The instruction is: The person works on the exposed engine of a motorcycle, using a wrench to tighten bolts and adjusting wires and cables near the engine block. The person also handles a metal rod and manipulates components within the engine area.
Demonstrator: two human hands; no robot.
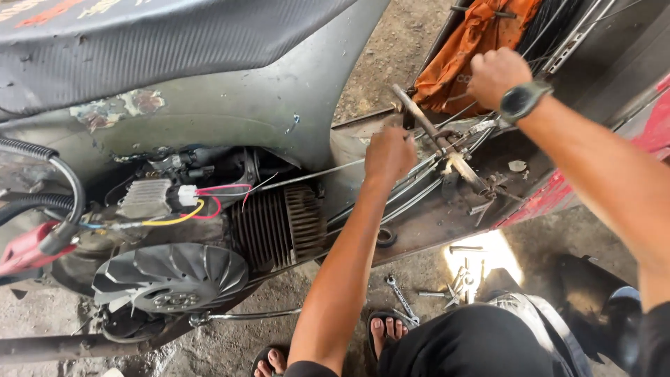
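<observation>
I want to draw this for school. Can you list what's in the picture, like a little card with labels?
Place: dirty concrete floor
Machine: scooter with its side open, finned engine, grey fan cover
Left hand: on the grey cables
Right hand: closed, beside an orange cloth
Wrist: black watch
Floor: spanner
Wires: red and yellow

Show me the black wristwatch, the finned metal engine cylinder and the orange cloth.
black wristwatch [522, 100], head view, on its dial.
finned metal engine cylinder [279, 227], head view, on the fins.
orange cloth [466, 49], head view, on its folded middle.
</observation>
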